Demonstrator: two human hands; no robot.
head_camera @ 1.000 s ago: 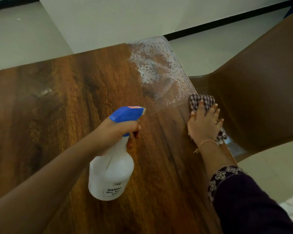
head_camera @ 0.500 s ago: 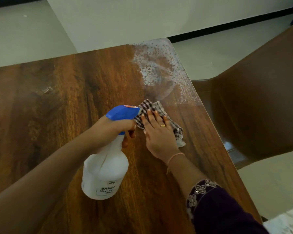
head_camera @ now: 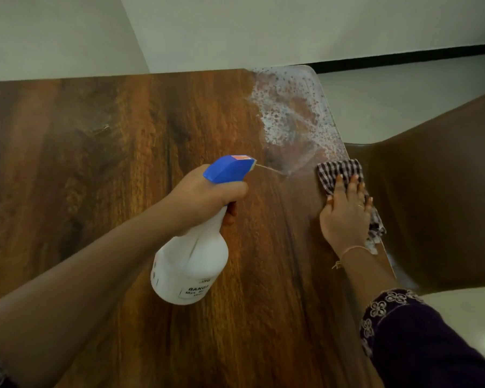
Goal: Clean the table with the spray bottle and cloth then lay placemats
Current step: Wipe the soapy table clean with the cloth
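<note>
The left hand wraps the neck of the spray bottle and hides its trigger, and the print on its label is too small to read in full. The middle of the checked cloth lies hidden under the right hand. The wooden table runs off the left and bottom edges, and the brown chair off the right.

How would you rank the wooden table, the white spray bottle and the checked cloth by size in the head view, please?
1. brown wooden table
2. white plastic spray bottle, held nearer the camera
3. checked cloth, partly under the right hand
</note>
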